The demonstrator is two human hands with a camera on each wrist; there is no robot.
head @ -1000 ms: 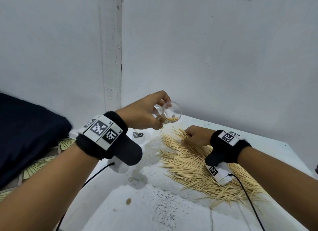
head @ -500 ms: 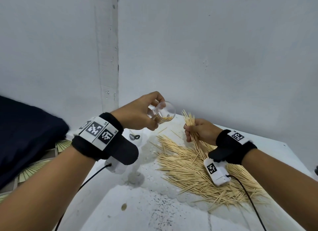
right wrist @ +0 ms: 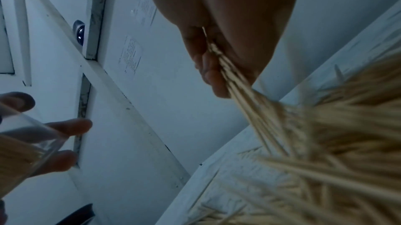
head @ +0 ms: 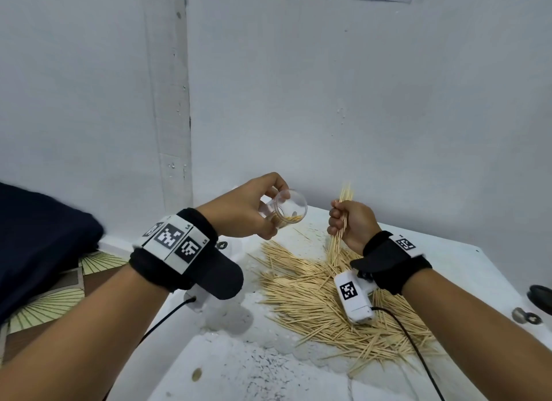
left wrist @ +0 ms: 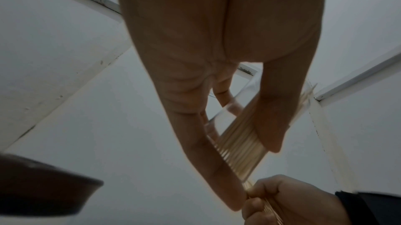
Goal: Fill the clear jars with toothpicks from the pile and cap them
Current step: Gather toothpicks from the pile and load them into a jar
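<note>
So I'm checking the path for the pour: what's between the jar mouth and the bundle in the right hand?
Nothing: in the head view, only open air separates jar and toothpick bundle.

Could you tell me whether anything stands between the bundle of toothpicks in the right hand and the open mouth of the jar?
Nothing visible does. The right hand grips the bundle of toothpicks upright, above the pile. The left hand holds the jar tilted, its uncapped mouth facing the bundle across an open gap.

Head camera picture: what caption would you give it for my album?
Left hand tilts a clear jar; right hand lifts toothpicks.
</note>
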